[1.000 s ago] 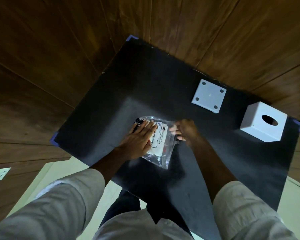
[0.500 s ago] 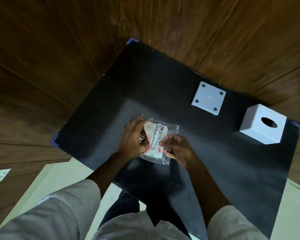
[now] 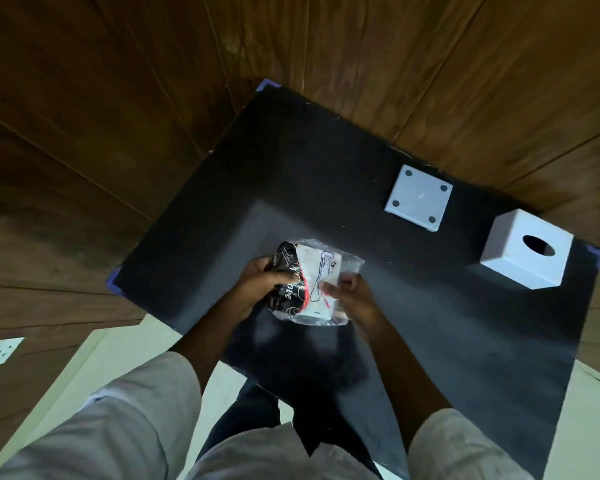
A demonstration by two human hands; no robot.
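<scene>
We hold the bag (image 3: 321, 282) just above the black table (image 3: 430, 323) — our left hand (image 3: 257, 289) grips its dark end, our right hand (image 3: 350, 299) pinches its clear side

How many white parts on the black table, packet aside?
2. A flat plate with four holes near the far edge; a box with a round hole to its right.

we are looking through one camera worn on the head, facing forward and steeply down. it is sitting close above the left hand (image 3: 260, 289) and right hand (image 3: 355, 301), which are filling the middle of the view; the table (image 3: 291, 174) is spreading out beyond them, and the wall (image 3: 118, 98) is closing off the top edge.
</scene>
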